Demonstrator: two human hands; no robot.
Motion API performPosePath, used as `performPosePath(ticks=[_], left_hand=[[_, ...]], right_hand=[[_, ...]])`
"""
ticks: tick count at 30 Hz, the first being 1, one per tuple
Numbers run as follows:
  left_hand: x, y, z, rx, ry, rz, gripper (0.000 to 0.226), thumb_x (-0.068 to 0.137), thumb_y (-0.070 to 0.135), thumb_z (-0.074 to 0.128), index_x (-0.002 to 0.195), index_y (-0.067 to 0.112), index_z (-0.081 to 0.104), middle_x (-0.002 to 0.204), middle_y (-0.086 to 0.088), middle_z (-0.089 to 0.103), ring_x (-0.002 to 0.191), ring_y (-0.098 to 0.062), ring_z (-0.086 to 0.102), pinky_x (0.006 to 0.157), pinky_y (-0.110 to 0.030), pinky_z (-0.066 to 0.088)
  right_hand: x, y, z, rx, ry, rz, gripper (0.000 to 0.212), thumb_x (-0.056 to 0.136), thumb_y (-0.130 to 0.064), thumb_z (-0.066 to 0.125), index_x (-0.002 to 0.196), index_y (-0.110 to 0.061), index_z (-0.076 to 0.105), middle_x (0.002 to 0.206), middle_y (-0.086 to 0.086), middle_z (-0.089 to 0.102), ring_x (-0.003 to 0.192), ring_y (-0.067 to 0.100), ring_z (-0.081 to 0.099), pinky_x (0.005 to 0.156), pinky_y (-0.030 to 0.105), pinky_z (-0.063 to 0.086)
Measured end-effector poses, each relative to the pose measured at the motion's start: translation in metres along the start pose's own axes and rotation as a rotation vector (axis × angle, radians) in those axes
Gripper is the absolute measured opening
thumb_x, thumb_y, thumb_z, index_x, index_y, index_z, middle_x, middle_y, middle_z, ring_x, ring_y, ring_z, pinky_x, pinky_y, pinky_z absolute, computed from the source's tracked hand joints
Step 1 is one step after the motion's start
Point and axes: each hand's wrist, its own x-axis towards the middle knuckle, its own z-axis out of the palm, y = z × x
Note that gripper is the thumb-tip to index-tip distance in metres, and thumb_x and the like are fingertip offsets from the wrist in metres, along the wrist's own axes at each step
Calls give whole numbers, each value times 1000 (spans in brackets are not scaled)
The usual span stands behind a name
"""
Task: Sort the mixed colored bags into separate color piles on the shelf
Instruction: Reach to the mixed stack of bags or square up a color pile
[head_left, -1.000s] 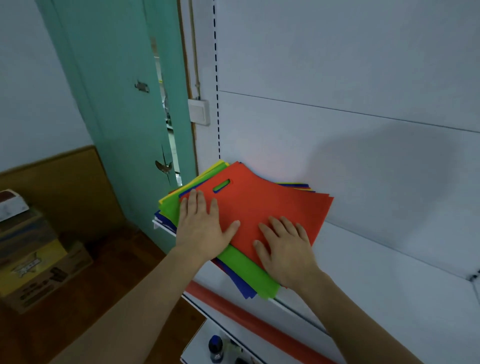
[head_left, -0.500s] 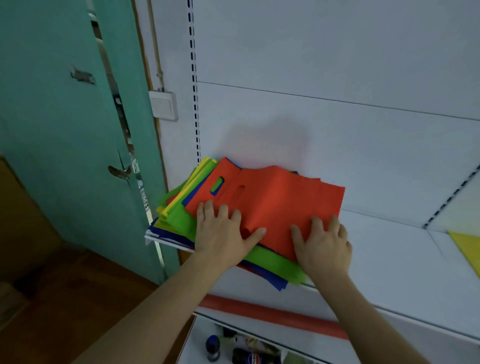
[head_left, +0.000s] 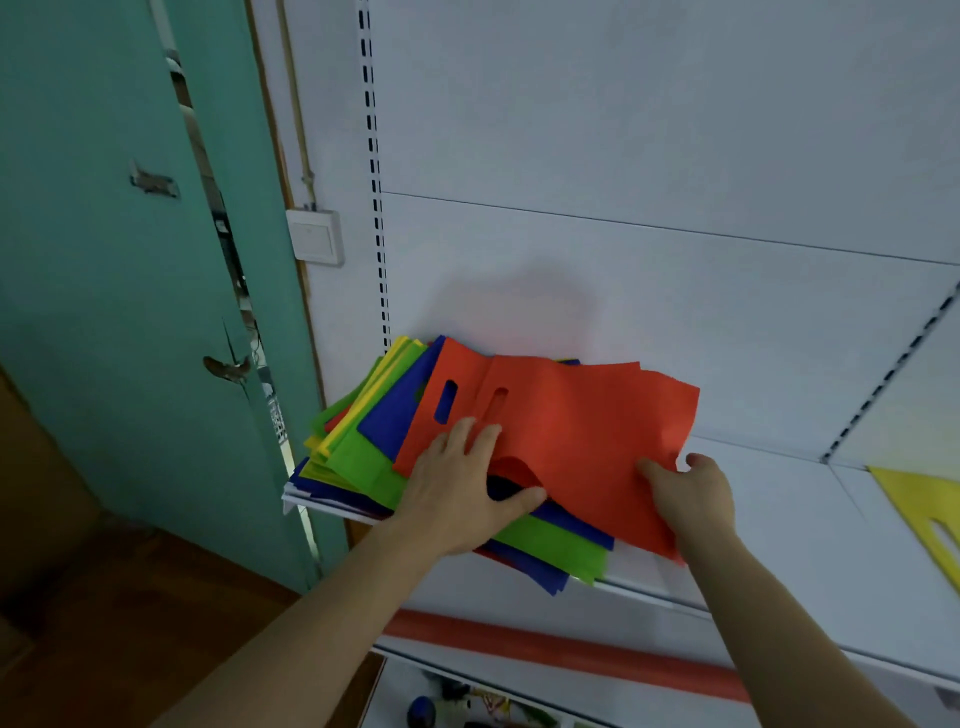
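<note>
Far left: a teal door (head_left: 109, 291), ajar, with a white wall switch (head_left: 315, 236) just beside its frame. Next, at the left end of the white shelf (head_left: 810, 545), a mixed stack of flat bags (head_left: 363, 457) in green, yellow, blue and red, fanned out and overhanging the shelf's front edge. On top of the stack, a red bag (head_left: 447, 410) with a slot handle showing blue through it, and overlapping it to the right, a second red bag (head_left: 582, 431), shifted toward the open shelf and partly clear of the stack. Left hand (head_left: 457, 493) laid on the stack, fingers (head_left: 470, 434) stretched flat and pressing on the lower red bag, thumb spread out to the right beside a lifted curl of red fabric. Right hand (head_left: 693, 499) at the near right corner of the upper red bag, thumb on top and the other fingers curled beneath the edge, pinching it. Far right on the shelf, well apart from the stack, a yellow bag (head_left: 930, 504) lying flat, cut off by the frame edge. Below the shelf front, a red strip (head_left: 571, 649) along the lower shelf's edge
</note>
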Motion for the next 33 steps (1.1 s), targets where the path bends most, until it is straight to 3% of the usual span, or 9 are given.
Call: performPosePath(ticks=[2, 4, 7, 12, 16, 21, 27, 31, 33], left_hand=[[5, 2, -7, -48, 76, -26, 107, 82, 98, 26, 161, 25, 28, 170, -10, 23, 154, -32, 27, 124, -51, 31], [10, 4, -13, 118, 140, -123, 107, 86, 94, 14, 162, 20, 29, 168, -20, 27, 154, -39, 27, 126, -52, 25], [8, 3, -13, 257, -12, -200, 111, 85, 93, 5, 162, 16, 28, 160, -25, 40, 149, -41, 33, 124, -56, 22], [6, 10, -3, 116, -11, -134, 103, 87, 92, 25, 164, 22, 20, 155, -12, 44, 142, -34, 41, 118, -53, 36], [9, 12, -1, -17, 59, -121, 92, 90, 80, 48, 161, 26, 25, 158, -3, 41, 145, -27, 37, 115, -49, 38], [15, 5, -4, -18, 131, -241, 80, 95, 64, 58, 157, 19, 37, 150, -5, 52, 140, -30, 42, 112, -46, 43], [24, 8, -7, 54, 87, -311, 69, 97, 61, 55, 148, 16, 43, 134, -6, 63, 127, -34, 52, 100, -48, 49], [35, 10, -13, -92, 75, -345, 59, 99, 54, 56, 143, 17, 46, 126, -3, 65, 121, -32, 55, 93, -47, 51], [45, 9, -15, -337, 81, -376, 28, 99, 44, 61, 119, 25, 57, 110, 4, 66, 108, -27, 62, 88, -44, 55]], right_hand=[[1, 0, -1, 58, -2, -5, 79, 83, -39, 81, 151, -14, 48, 135, 13, 65, 116, 36, 65, 98, 48, 53], [4, 2, -2, 79, -29, -17, 71, 82, -37, 82, 144, -17, 54, 126, 9, 68, 107, 32, 66, 96, 48, 55], [6, 3, -1, 98, -99, -3, 68, 82, -36, 84, 140, -17, 55, 117, 4, 65, 104, 31, 67, 96, 51, 56], [18, 3, -10, 68, -61, -92, 64, 81, -43, 82, 135, -21, 57, 109, 1, 67, 92, 24, 65, 87, 44, 56], [31, 2, -26, 108, -19, -61, 64, 89, -64, 65, 132, -17, 65, 120, 6, 69, 110, 33, 66, 97, 48, 53], [35, 10, -36, -8, -24, -181, 4, 84, -25, 71, 86, -22, 70, 83, 0, 73, 80, 28, 68, 80, 47, 59], [32, 24, -43, -25, 102, -350, 11, 93, -21, 66, 89, -27, 57, 77, -4, 64, 73, 17, 59, 63, 34, 39], [20, 26, -55, 173, 112, -400, 15, 94, -28, 70, 100, -37, 59, 86, -14, 69, 80, 10, 65, 68, 35, 49], [13, 25, -64, 219, 109, -420, 17, 95, -32, 70, 108, -40, 62, 92, -22, 70, 81, 3, 66, 72, 36, 52]])
